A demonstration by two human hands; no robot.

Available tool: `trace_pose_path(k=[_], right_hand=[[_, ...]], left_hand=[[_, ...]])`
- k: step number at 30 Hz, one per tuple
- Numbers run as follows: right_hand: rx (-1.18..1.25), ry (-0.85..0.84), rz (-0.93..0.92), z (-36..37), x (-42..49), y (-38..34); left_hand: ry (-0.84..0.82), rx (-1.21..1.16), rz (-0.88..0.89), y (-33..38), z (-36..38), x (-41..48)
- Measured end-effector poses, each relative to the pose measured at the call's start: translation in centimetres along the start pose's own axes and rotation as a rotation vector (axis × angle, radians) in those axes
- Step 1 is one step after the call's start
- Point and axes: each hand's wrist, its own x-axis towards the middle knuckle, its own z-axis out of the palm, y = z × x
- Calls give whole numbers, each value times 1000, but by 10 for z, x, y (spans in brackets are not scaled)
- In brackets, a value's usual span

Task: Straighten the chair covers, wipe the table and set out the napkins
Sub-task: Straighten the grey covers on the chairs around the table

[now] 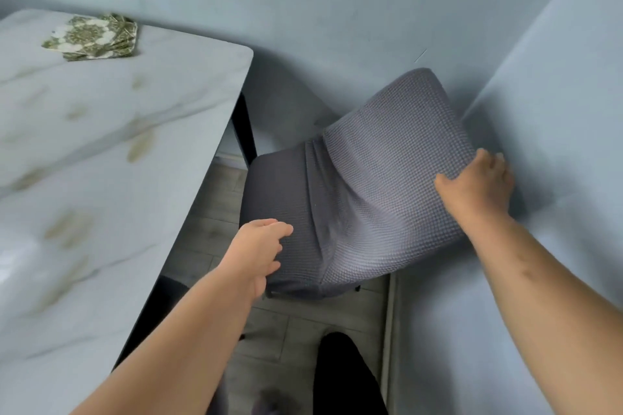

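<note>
The right hand (478, 185) grips the chair cover (371, 178) at the backrest corner, probably to pull it smooth. The left hand (259, 253) curls its fingers at the seat edge; whether they hold it is unclear.

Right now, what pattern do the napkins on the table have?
The napkins show a green-and-white floral medallion print, clearest in the head view.

One head-worn wide-angle view looks steeply forward and down, close over a chair (354, 185) in a corner, tabletop (101, 162) at left.
</note>
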Motion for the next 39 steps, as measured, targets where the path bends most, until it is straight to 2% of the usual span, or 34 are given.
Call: trace_pose_path(k=[3, 8, 12, 14, 16, 20, 26, 28, 30, 33, 36, 39], right_hand=[[23, -132, 135, 6, 36, 7], [12, -233, 268, 10, 71, -3], [65, -349, 103, 8, 77, -4], [184, -443, 52, 8, 72, -13], [347, -543, 45, 8, 61, -29], [494, -702, 4, 11, 34, -68], [617, -806, -17, 14, 6, -128], [623, -831, -19, 14, -1, -143], [639, -857, -8, 13, -5, -153], [593, -894, -37, 17, -5, -167], [485, -877, -106, 22, 14, -172], [566, -958, -17, 25, 43, -175]], left_hand=[[49, -8, -49, 5, 11, 12], [101, -43, -127, 20, 40, 34], [84, -76, -175, 30, 62, 51], [92, -86, -187, 33, 70, 57], [105, -75, -199, 35, 75, 61], [114, -41, -283, 29, 74, 55], [148, -141, -436, 17, 44, 42], [105, -247, -523, 12, 32, 36], [63, -497, -557, 8, 30, 32], [93, -899, -525, 6, 31, 31], [71, -1046, -483, 7, 32, 31], [74, -1081, -507, 3, 36, 31]])
